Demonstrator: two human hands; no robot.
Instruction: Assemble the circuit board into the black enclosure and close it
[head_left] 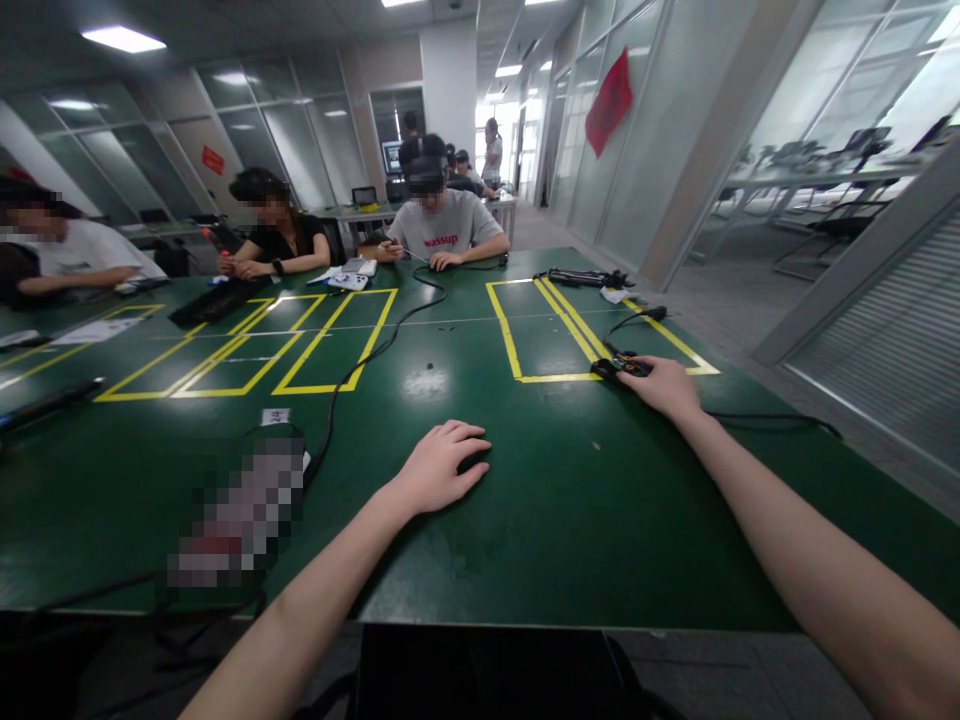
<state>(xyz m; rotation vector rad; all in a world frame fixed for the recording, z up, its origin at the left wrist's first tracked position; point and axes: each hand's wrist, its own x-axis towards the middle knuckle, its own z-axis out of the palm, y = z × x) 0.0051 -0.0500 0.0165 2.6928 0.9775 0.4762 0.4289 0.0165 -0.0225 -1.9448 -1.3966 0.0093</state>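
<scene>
One loosely spread left hand (442, 465), one right hand (664, 385) pinching a dark item (606, 369) at the yellow taped frame (555, 379).
Well left of the frame, a pixelated object (240, 510) cannot be made out; a black cable (397, 332) winds between them. On the frame's near side, the left hand's grip is half open, palm down, the dark patch beneath its fingers unclear. The right hand's grip hides much of the dark item at the frame's near edge. Both forearms are cut off. Around the frame, the green bench (562, 500) shines; right of it stands a glass partition (660, 130).
</scene>
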